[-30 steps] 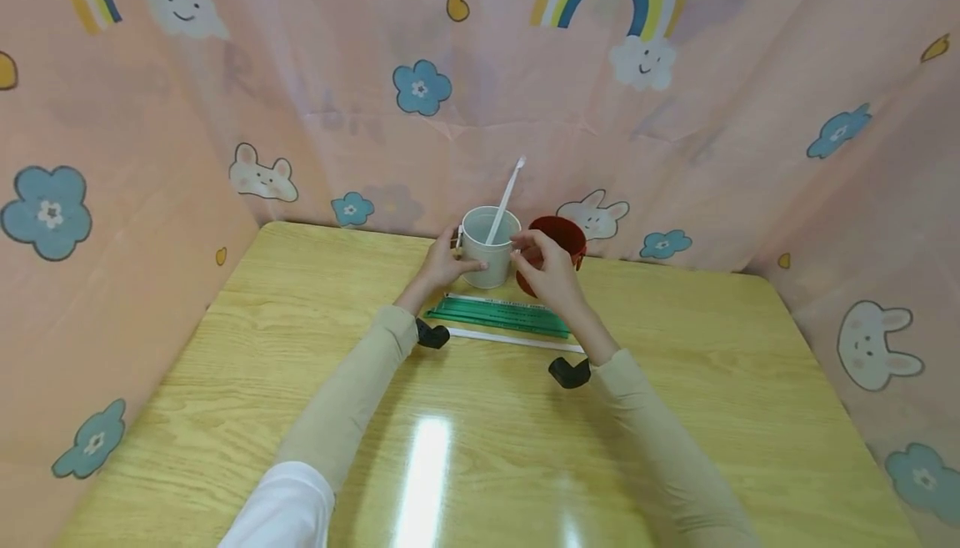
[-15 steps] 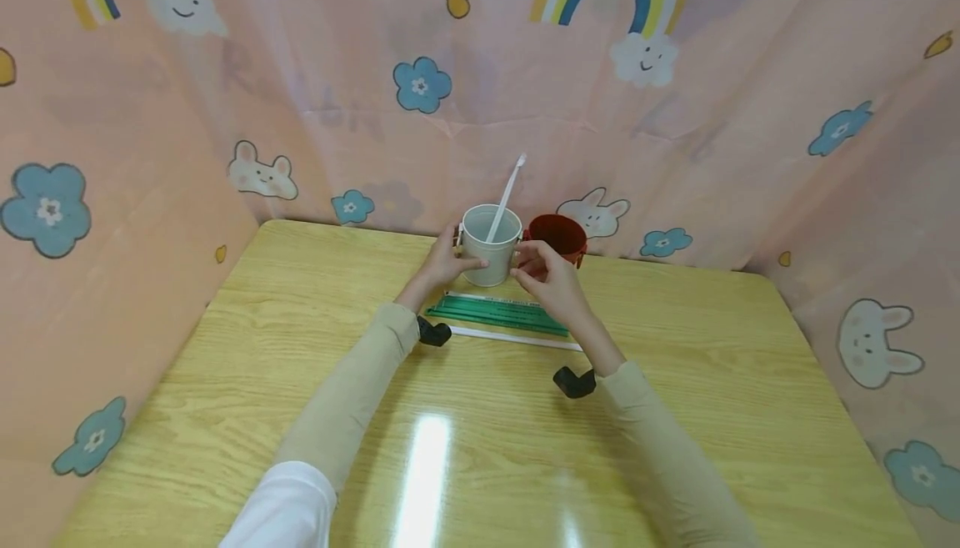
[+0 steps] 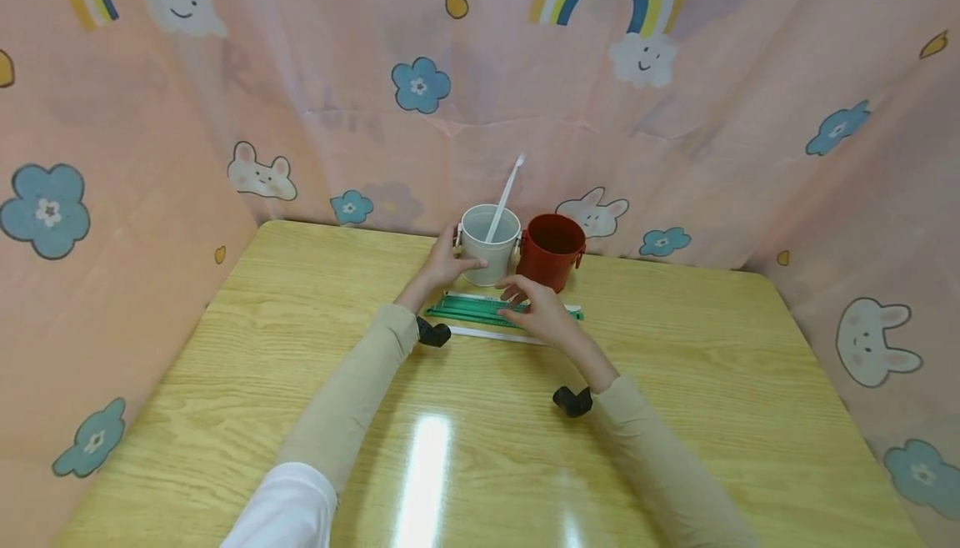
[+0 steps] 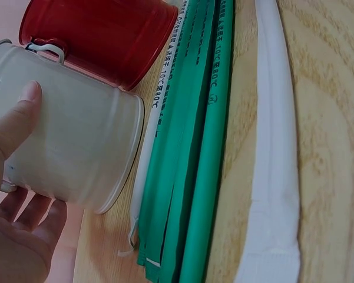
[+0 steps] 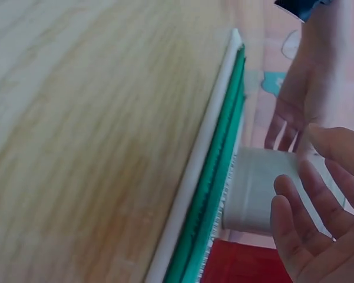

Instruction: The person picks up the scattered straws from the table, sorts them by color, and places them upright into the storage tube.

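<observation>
Steadiness first: left hand (image 3: 441, 265) holding the off-white metal-looking round bucket (image 3: 498, 258), I'd pinch the slim green-wrapped sticks (image 3: 465, 309) mid-length with the loosely spread right hand (image 3: 545, 309).

Surface (image 3: 225, 381): pale yellow wood-grain top, rounded far corners, bright streak of glare on its near part. Standing upright toward the far edge: pale grey bucket (image 3: 498, 262) and, just to its right, red bucket (image 3: 543, 263); contact between the two not clear. In front of both: long green packets (image 4: 185, 147) bunched lengthwise, with a white printed strip (image 4: 155, 118) along their far side. Nearer, roughly parallel and slightly apart: plain white packet (image 4: 275, 147).
</observation>
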A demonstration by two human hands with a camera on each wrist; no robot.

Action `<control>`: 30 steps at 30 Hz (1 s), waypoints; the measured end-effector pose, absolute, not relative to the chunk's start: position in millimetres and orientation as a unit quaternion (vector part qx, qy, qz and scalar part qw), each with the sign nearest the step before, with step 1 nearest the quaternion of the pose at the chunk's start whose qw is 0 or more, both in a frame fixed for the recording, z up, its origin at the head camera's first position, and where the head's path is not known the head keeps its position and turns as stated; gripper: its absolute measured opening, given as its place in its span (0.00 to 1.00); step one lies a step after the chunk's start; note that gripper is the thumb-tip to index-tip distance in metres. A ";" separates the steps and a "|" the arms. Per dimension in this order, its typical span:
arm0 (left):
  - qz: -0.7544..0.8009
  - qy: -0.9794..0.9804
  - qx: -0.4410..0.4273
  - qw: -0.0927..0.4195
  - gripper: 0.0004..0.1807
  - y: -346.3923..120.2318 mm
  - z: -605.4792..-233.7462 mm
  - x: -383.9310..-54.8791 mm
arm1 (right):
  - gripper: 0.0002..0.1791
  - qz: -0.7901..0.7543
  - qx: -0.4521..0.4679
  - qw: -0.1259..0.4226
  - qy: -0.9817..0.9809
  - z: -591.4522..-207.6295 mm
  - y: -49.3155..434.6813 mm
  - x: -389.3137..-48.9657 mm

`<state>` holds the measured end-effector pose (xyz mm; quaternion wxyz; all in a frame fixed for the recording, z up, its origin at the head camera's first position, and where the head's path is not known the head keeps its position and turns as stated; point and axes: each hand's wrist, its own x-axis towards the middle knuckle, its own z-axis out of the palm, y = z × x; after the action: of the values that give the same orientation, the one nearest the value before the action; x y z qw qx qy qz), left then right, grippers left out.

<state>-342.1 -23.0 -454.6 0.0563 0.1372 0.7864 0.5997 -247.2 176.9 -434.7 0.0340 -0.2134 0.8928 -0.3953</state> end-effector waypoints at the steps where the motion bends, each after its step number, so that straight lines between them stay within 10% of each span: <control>1: 0.600 0.786 0.138 0.056 0.47 -22.9 -454.6 -342.1 | 0.22 -0.394 -0.214 0.040 0.893 -436.3 176.6 -247.2; 30: 0.602 0.783 0.151 0.054 0.46 -23.2 -455.2 -344.0 | 0.16 -0.318 -0.257 0.142 0.901 -447.1 179.3 -236.6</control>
<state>-344.0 -23.2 -455.2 0.0538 0.1505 0.7826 0.6016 -236.6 179.3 -447.1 0.1423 -0.2566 0.9014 -0.3184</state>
